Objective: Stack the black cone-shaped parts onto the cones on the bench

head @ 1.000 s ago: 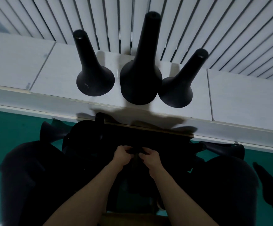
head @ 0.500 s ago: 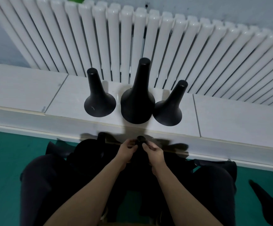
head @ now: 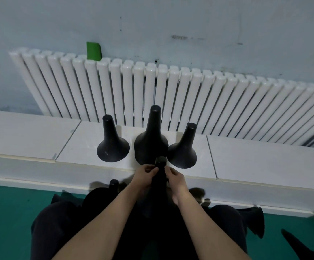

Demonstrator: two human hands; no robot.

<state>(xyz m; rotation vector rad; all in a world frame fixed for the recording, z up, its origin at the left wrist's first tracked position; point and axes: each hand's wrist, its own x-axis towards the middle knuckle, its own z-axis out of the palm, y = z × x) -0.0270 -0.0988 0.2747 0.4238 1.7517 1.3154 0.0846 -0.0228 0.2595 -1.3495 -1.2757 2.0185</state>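
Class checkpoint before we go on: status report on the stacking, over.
Left hand and right hand both gripping black cone-shaped part by its neck. Part not yet stacked, held before tall middle black cone on white bench. Nothing blocking.

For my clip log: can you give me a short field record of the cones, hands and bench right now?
bench: white, in front of a radiator
left cone: upright on bench
middle cone: upright on bench, tallest
right cone: upright on bench
held cone: black, narrow end up, in front of middle cone, not yet on it
left hand: grips held cone's neck
right hand: grips held cone's neck
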